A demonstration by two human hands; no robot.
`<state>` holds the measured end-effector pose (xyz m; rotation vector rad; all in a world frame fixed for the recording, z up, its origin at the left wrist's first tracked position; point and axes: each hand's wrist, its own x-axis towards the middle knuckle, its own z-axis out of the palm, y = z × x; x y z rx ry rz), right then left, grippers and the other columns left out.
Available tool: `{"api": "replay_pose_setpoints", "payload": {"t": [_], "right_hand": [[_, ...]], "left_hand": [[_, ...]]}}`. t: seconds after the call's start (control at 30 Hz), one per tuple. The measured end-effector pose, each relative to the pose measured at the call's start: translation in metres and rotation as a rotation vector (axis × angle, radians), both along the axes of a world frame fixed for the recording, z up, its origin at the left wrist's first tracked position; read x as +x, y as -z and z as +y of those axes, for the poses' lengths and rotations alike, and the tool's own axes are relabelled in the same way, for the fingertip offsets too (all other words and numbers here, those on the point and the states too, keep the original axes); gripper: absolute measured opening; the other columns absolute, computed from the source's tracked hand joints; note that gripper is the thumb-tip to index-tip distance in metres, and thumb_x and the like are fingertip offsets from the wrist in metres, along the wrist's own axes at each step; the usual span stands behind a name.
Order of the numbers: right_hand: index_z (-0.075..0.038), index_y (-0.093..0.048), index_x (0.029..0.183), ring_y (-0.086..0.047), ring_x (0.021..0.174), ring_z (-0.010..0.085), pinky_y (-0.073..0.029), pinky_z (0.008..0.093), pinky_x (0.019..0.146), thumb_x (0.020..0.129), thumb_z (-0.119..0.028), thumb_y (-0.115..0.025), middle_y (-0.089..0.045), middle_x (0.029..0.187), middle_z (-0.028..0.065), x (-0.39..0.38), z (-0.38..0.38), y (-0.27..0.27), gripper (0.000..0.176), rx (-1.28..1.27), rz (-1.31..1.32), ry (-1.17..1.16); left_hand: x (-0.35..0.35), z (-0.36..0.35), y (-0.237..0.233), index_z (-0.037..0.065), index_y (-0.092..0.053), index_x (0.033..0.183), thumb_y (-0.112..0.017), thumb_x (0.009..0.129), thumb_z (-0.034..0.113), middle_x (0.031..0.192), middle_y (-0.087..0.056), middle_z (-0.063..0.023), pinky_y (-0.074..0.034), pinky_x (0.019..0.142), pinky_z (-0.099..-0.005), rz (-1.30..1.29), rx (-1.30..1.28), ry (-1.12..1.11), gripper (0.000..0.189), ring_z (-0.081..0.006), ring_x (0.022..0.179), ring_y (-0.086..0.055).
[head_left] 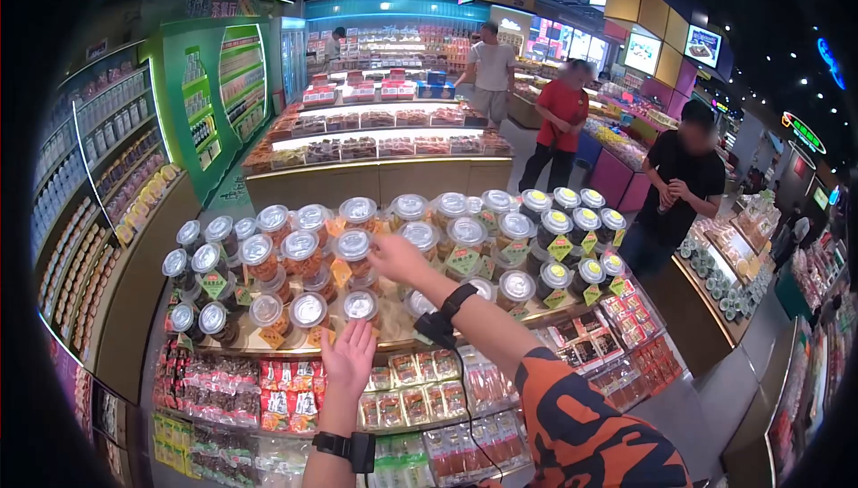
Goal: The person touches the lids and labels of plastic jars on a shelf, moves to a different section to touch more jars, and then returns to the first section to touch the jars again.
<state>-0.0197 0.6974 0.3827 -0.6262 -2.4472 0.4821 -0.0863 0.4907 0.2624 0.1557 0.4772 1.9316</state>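
– Judging by the fingers, is anything being clamped by the right grip [398,258]?

– That cannot be told. A lidded tub [352,244] is being met at its rim by the fingertips, just left of that grip, but no sure closing round it is being shown.

– And the left grip [349,358]?

– Its fingers are being held apart, palm up, with nothing being clasped. Just beyond them a front tub [360,304] is being borne by the worktop [247,342], its lower part being partly covered by the fingertips.

– What could be going wrong?

– If only the rim is being pinched, the lid risks being pulled off by the tub's own weight. A left-hand neighbour [300,245] and a rear tub [358,209], both beyond the right grip, are being crowded close, so either could be knocked by a careless sideways pull.

– And lower down?

– Red packets [290,390] are being displayed below and left of the left grip; they could be struck if the front tub were tipped by the upturned fingers.
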Motion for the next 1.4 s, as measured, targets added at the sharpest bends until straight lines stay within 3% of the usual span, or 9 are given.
{"api": "replay_pose_setpoints", "payload": {"t": [0.33, 0.47, 0.6, 0.7, 1.0, 1.2, 1.27, 1.33, 1.4], "right_hand": [[-0.006, -0.066, 0.102, -0.063, 0.094, 0.0343, -0.052, 0.0445, 0.081, 0.08, -0.035, -0.067, -0.065, 0.104, 0.0148, -0.076, 0.007, -0.011, 0.035, 0.204, -0.056, 0.171], [-0.006, -0.068, 0.1, -0.064, 0.094, 0.0347, -0.052, 0.0441, 0.082, 0.076, -0.039, -0.07, -0.068, 0.1, 0.0168, -0.094, 0.009, -0.01, 0.041, 0.196, -0.334, 0.247], [-0.001, -0.07, 0.099, -0.067, 0.084, 0.0365, -0.053, 0.0432, 0.077, 0.075, -0.034, -0.07, -0.068, 0.089, 0.0232, -0.094, 0.021, -0.002, 0.041, 0.177, -0.279, 0.11], [-0.003, -0.069, 0.104, -0.065, 0.094, 0.036, -0.053, 0.0421, 0.085, 0.074, -0.031, -0.068, -0.068, 0.099, 0.0221, -0.093, 0.028, -0.008, 0.04, 0.109, -0.337, 0.045], [-0.002, -0.068, 0.108, -0.065, 0.096, 0.036, -0.052, 0.0411, 0.087, 0.069, -0.026, -0.071, -0.068, 0.1, 0.0225, -0.094, 0.039, -0.006, 0.046, 0.086, -0.272, -0.137], [0.001, -0.067, 0.107, -0.065, 0.096, 0.0362, -0.052, 0.0407, 0.086, 0.067, -0.025, -0.072, -0.067, 0.1, 0.023, -0.088, 0.04, -0.005, 0.048, 0.078, -0.211, -0.159], [0.0, -0.066, 0.109, -0.065, 0.095, 0.0351, -0.052, 0.0395, 0.085, 0.067, -0.023, -0.071, -0.068, 0.101, 0.0224, -0.085, 0.041, -0.006, 0.048, 0.065, -0.21, -0.157], [0.0, -0.066, 0.11, -0.066, 0.094, 0.034, -0.052, 0.0383, 0.084, 0.068, -0.021, -0.071, -0.068, 0.101, 0.0217, -0.082, 0.042, -0.007, 0.048, 0.047, -0.208, -0.154], [0.0, -0.065, 0.112, -0.065, 0.096, 0.0338, -0.052, 0.0383, 0.086, 0.068, -0.021, -0.07, -0.067, 0.104, 0.0212, -0.081, 0.043, -0.007, 0.049, 0.061, -0.233, -0.183]], "left_hand": [[-0.054, 0.013, -0.009, -0.006, -0.018, 0.147, -0.028, 0.1, 0.052, 0.152, -0.026, -0.022, -0.025, 0.117, -0.0424, -0.144, -0.052, 0.073, 0.075, -0.031, 0.142, -0.028], [-0.065, 0.014, 0.001, -0.006, -0.018, 0.147, -0.026, 0.101, 0.05, 0.153, -0.027, -0.0211, -0.025, 0.117, -0.042, -0.139, -0.038, 0.124, 0.073, -0.0304, 0.141, -0.029], [-0.068, 0.011, 0.005, -0.006, -0.018, 0.147, -0.025, 0.101, 0.05, 0.153, -0.027, -0.0211, -0.026, 0.116, -0.0416, -0.115, -0.033, 0.139, 0.073, -0.0304, 0.142, -0.029], [-0.072, 0.012, 0.003, -0.006, -0.018, 0.147, -0.026, 0.1, 0.05, 0.152, -0.027, -0.0209, -0.027, 0.116, -0.0414, -0.098, -0.041, 0.127, 0.074, -0.0304, 0.141, -0.029], [-0.077, 0.023, 0.0, -0.006, -0.019, 0.147, -0.028, 0.1, 0.05, 0.151, -0.03, -0.0205, -0.027, 0.116, -0.0402, -0.075, -0.056, 0.084, 0.074, -0.0299, 0.14, -0.032], [-0.091, 0.044, -0.026, -0.005, -0.02, 0.147, -0.033, 0.102, 0.043, 0.152, -0.029, -0.0201, -0.025, 0.116, -0.0402, 0.355, -0.158, 0.012, 0.068, -0.0293, 0.142, -0.029], [-0.102, 0.052, -0.039, -0.004, -0.024, 0.147, -0.037, 0.102, 0.035, 0.152, -0.031, -0.0196, -0.023, 0.116, -0.0393, 0.669, -0.163, -0.028, 0.061, -0.0287, 0.142, -0.029], [-0.114, 0.064, -0.047, -0.005, -0.033, 0.144, -0.042, 0.102, 0.024, 0.148, -0.039, -0.0195, -0.026, 0.114, -0.0363, 0.742, -0.167, -0.067, 0.052, -0.027, 0.139, -0.036], [-0.123, 0.071, -0.063, -0.006, -0.038, 0.141, -0.042, 0.1, 0.016, 0.143, -0.045, -0.0192, -0.031, 0.111, -0.0338, 1.039, -0.175, -0.135, 0.047, -0.025, 0.135, -0.042]]}}
